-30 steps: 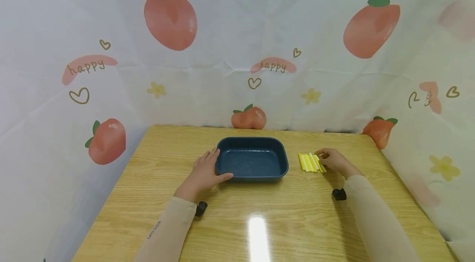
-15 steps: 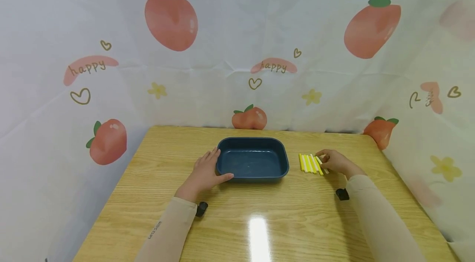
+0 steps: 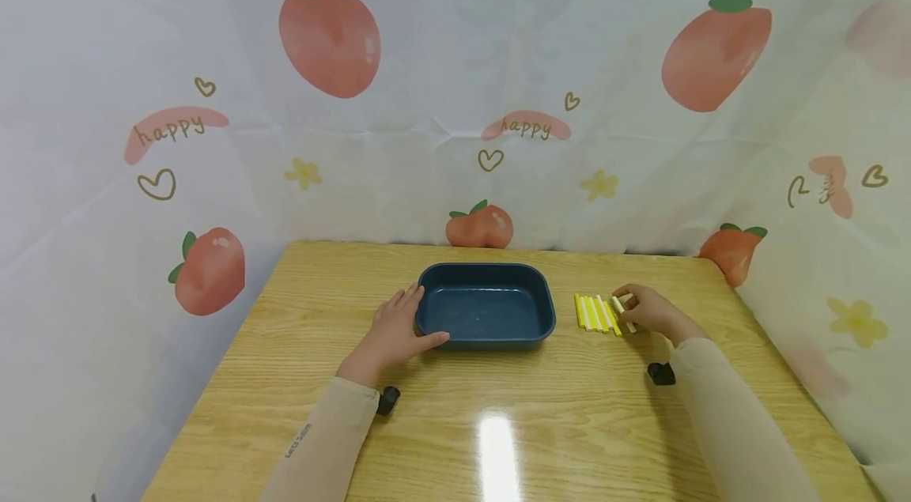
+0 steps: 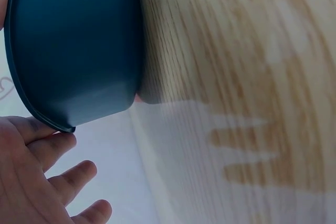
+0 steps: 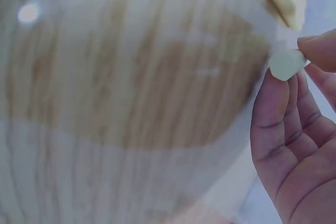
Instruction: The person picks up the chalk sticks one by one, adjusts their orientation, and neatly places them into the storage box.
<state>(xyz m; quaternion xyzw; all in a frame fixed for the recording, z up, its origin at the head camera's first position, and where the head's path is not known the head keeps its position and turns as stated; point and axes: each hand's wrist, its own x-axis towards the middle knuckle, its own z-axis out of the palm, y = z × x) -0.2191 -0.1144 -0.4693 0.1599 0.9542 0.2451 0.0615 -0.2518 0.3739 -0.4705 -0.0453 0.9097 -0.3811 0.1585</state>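
My left hand rests against the left end of a dark blue rectangular plastic basin. Its thumb lies along the basin's front side; in the left wrist view the spread fingers touch the rim at a corner. To the basin's right, my right hand pinches a white chalk stick between thumb and fingers, close to the table. In the right wrist view, the end of this chalk shows at the fingertips. Just left of it lies a row of yellow and white chalk sticks, side by side.
Everything stands on a wood-grain table with a bright light reflection near its front. A white curtain printed with peaches closes off the back and sides. A black wrist device hangs under the right sleeve, another under the left.
My right hand has moved slightly right, drawing the white chalk stick away from the row, so a gap shows between them. The left hand and the basin stay put.
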